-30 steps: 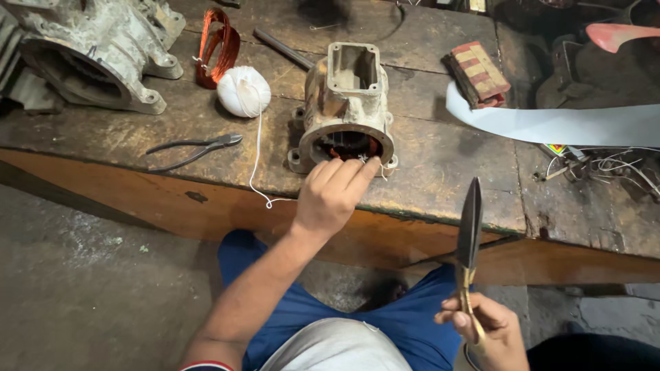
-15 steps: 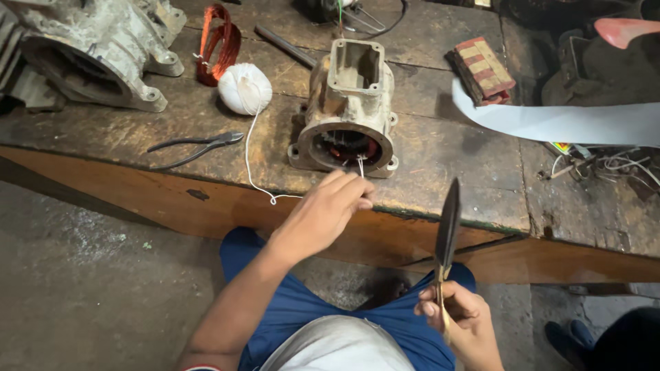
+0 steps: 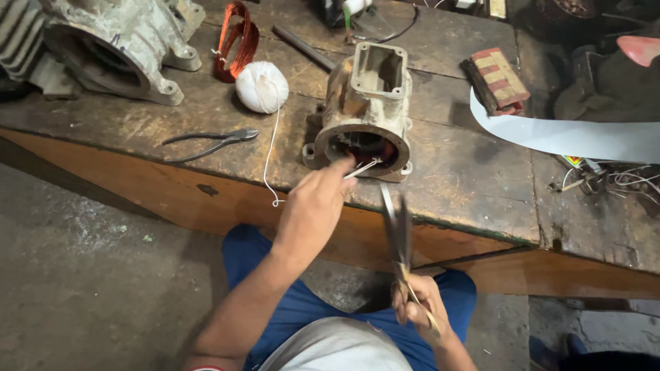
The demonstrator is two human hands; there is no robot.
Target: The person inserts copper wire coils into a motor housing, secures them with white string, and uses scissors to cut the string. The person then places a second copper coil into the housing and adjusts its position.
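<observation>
A rusty motor housing point(image 3: 366, 113) lies on its side on the worn wooden bench point(image 3: 467, 178), its round opening facing me. My left hand point(image 3: 317, 206) pinches a thin white strip point(image 3: 363, 168) that sticks out of that opening. My right hand point(image 3: 416, 308) is lower, in front of the bench edge, gripping a pair of long scissors point(image 3: 397, 230) with the blades pointing up toward the strip. The blades are blurred, a short way below the strip.
A ball of white string point(image 3: 262, 87) trails a strand over the bench edge. Pliers point(image 3: 210, 141) lie to the left. A larger motor casing point(image 3: 103, 45), a copper wire coil point(image 3: 234, 38), a striped block point(image 3: 496, 79), a white sheet point(image 3: 564, 137) and loose wires point(image 3: 605, 182) sit around.
My left hand has drawn back from the opening, pulling the white strip out. My right hand has carried the scissors left and closer to the strip.
</observation>
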